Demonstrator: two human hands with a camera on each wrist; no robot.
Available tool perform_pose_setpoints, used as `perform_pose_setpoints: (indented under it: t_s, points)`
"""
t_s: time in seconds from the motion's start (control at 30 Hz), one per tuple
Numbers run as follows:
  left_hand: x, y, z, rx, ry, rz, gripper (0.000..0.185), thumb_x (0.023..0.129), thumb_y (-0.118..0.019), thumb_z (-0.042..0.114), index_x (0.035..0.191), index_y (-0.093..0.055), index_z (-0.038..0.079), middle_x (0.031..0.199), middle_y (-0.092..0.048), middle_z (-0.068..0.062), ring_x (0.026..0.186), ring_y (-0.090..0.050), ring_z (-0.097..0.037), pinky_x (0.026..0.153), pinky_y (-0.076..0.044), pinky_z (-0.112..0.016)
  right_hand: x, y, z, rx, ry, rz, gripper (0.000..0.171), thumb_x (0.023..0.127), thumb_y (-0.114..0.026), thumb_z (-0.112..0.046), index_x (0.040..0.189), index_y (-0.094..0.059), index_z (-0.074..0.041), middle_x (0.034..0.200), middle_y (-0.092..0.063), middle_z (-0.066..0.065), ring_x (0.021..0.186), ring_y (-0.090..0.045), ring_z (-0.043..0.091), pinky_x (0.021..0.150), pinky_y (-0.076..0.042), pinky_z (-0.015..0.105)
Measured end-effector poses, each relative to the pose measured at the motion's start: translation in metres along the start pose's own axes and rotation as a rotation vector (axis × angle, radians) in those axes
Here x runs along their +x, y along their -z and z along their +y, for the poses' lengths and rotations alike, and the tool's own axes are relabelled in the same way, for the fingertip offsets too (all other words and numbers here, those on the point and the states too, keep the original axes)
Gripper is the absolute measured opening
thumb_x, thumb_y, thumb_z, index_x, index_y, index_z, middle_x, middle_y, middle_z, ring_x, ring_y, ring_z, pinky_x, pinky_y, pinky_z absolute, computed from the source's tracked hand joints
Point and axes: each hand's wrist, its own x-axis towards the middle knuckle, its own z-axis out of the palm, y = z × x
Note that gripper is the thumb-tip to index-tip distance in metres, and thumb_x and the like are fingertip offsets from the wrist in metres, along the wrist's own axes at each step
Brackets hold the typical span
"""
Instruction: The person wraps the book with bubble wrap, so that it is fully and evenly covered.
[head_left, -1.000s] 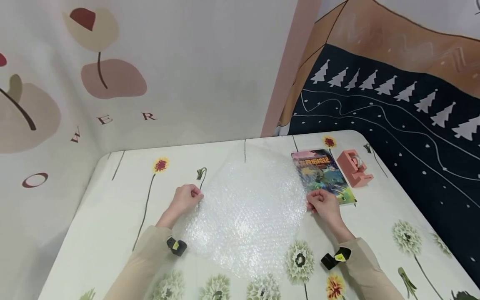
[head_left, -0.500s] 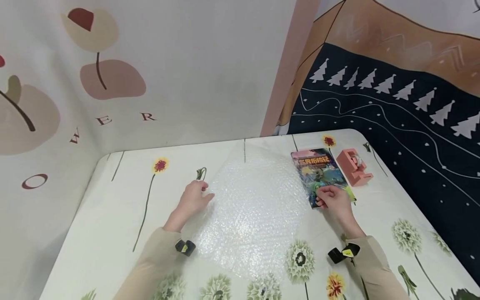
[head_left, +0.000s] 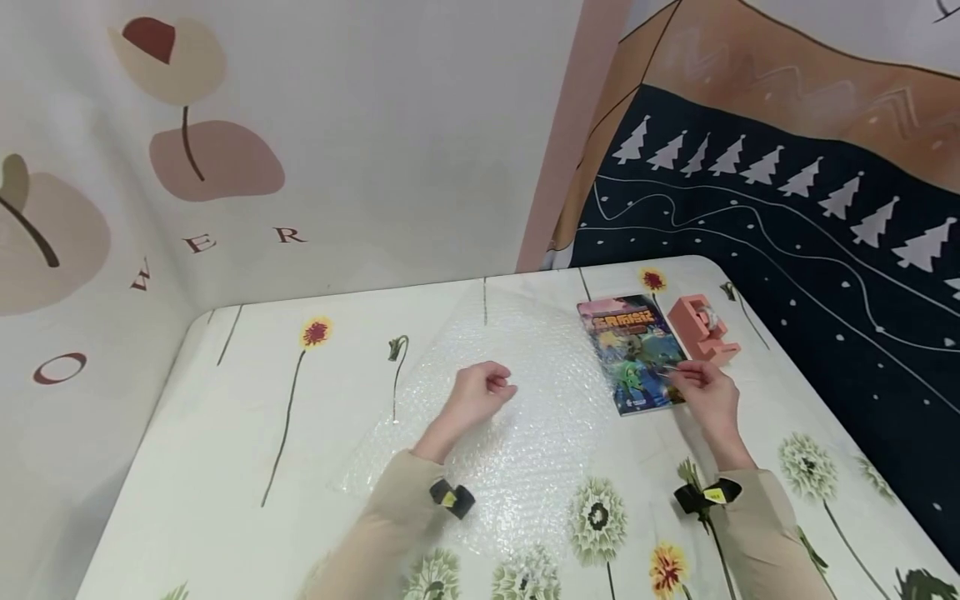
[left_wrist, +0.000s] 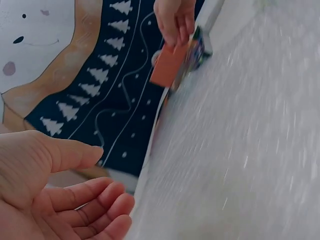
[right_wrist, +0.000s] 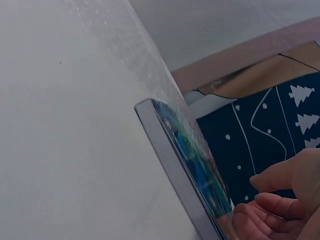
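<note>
A colourful book (head_left: 628, 350) lies on the flowered table (head_left: 225, 417), with its left edge on a clear sheet of bubble wrap (head_left: 517, 450). My right hand (head_left: 693, 382) is at the book's right edge, fingers curled onto it. In the right wrist view these fingers (right_wrist: 260, 215) close on the cover beside the book's grey spine (right_wrist: 175, 150). My left hand (head_left: 501, 388) hovers over the middle of the bubble wrap, loosely curled and holding nothing. In the left wrist view its fingers (left_wrist: 85, 200) are slack, and the right hand (left_wrist: 175, 20) shows far off by the book (left_wrist: 199, 47).
A pink tape dispenser (head_left: 701, 329) stands just right of the book, close to my right hand. Patterned cloth walls close off the table's back, left and right sides. The table's rounded far right corner lies beyond the dispenser.
My left hand let go of the bubble wrap's left edge and moved right, over the sheet's middle. My right hand left the wrap's right edge and moved across the book to its right edge.
</note>
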Motion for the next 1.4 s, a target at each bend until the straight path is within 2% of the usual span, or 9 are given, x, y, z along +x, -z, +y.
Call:
perform_pose_setpoints:
  t_s: [0.27, 0.37, 0.47, 0.57, 0.73, 0.97, 1.17, 1.23, 1.4]
  points:
    - [0.005, -0.063, 0.022, -0.162, -0.023, -0.028, 0.022, 0.081, -0.068, 0.0, 0.099, -0.064, -0.012, 0.083, -0.065, -0.014, 0.076, -0.062, -0.023, 0.068, -0.05, -0.019, -0.001, 0.007, 0.005, -0.034, -0.059, 0.024, 0.028, 0.09, -0.062, -0.022, 0.112, -0.061, -0.004, 0.091, -0.061, 0.002, 0.072, -0.05, -0.006, 0.057, -0.045, 0.01]
    - [0.005, -0.082, 0.03, -0.214, -0.016, -0.035, 0.021, 0.081, -0.068, 0.001, 0.098, -0.064, -0.011, 0.083, -0.066, -0.014, 0.076, -0.062, -0.022, 0.068, -0.05, -0.018, -0.004, 0.011, -0.001, -0.017, -0.076, 0.019, 0.031, 0.09, -0.063, -0.022, 0.113, -0.06, -0.001, 0.092, -0.061, 0.005, 0.075, -0.052, -0.001, 0.057, -0.045, 0.012]
    - [0.005, -0.099, 0.036, -0.243, -0.008, -0.049, 0.021, 0.082, -0.067, 0.003, 0.099, -0.065, -0.01, 0.083, -0.066, -0.013, 0.075, -0.063, -0.019, 0.068, -0.049, -0.017, -0.009, 0.017, -0.016, 0.003, -0.096, 0.022, 0.031, 0.089, -0.064, -0.018, 0.112, -0.059, 0.002, 0.093, -0.061, 0.008, 0.076, -0.051, 0.003, 0.052, -0.043, 0.013]
    - [0.005, -0.113, 0.041, -0.25, -0.004, -0.064, 0.023, 0.084, -0.066, 0.005, 0.102, -0.065, -0.009, 0.087, -0.067, -0.012, 0.077, -0.064, -0.017, 0.069, -0.05, -0.017, -0.013, 0.022, -0.03, 0.01, -0.129, 0.035, 0.03, 0.088, -0.063, -0.013, 0.112, -0.059, 0.004, 0.094, -0.06, 0.011, 0.074, -0.049, 0.001, 0.047, -0.041, 0.013]
    - [0.008, -0.134, 0.048, -0.25, 0.029, -0.07, 0.03, 0.086, -0.065, 0.009, 0.111, -0.063, -0.008, 0.098, -0.066, -0.015, 0.087, -0.064, -0.02, 0.073, -0.05, -0.019, -0.015, 0.028, -0.043, 0.016, -0.19, 0.02, 0.031, 0.088, -0.062, -0.01, 0.114, -0.058, 0.005, 0.101, -0.06, 0.019, 0.07, -0.043, -0.007, 0.053, -0.039, 0.009]
    - [0.006, -0.156, 0.061, -0.276, 0.168, -0.055, 0.043, 0.087, -0.064, 0.015, 0.122, -0.056, -0.008, 0.118, -0.06, -0.018, 0.108, -0.058, -0.029, 0.087, -0.049, -0.029, -0.016, 0.031, -0.04, 0.011, -0.213, 0.0, 0.031, 0.088, -0.061, -0.008, 0.115, -0.056, 0.007, 0.106, -0.059, 0.023, 0.069, -0.042, -0.008, 0.052, -0.039, 0.008]
    - [0.003, -0.164, 0.068, -0.242, 0.193, -0.017, 0.05, 0.086, -0.064, 0.015, 0.127, -0.05, -0.01, 0.13, -0.052, -0.021, 0.121, -0.048, -0.033, 0.098, -0.043, -0.036, -0.017, 0.031, -0.037, 0.012, -0.217, -0.01, 0.031, 0.089, -0.059, -0.007, 0.115, -0.056, 0.008, 0.107, -0.058, 0.025, 0.072, -0.044, -0.004, 0.05, -0.038, 0.007]
    - [0.002, -0.165, 0.069, -0.264, 0.213, -0.003, 0.051, 0.086, -0.063, 0.014, 0.129, -0.048, -0.01, 0.131, -0.051, -0.021, 0.124, -0.046, -0.034, 0.1, -0.041, -0.038, -0.017, 0.03, -0.037, 0.007, -0.218, -0.014, 0.031, 0.089, -0.058, -0.006, 0.116, -0.056, 0.009, 0.108, -0.058, 0.026, 0.075, -0.049, 0.002, 0.05, -0.038, 0.007]
    - [0.003, -0.167, 0.072, -0.368, 0.281, 0.009, 0.053, 0.087, -0.062, 0.013, 0.132, -0.045, -0.009, 0.134, -0.048, -0.022, 0.124, -0.045, -0.036, 0.099, -0.041, -0.041, -0.018, 0.03, -0.037, -0.003, -0.22, -0.026, 0.031, 0.09, -0.058, -0.007, 0.116, -0.056, 0.009, 0.108, -0.058, 0.028, 0.089, -0.057, 0.026, 0.048, -0.037, 0.007]
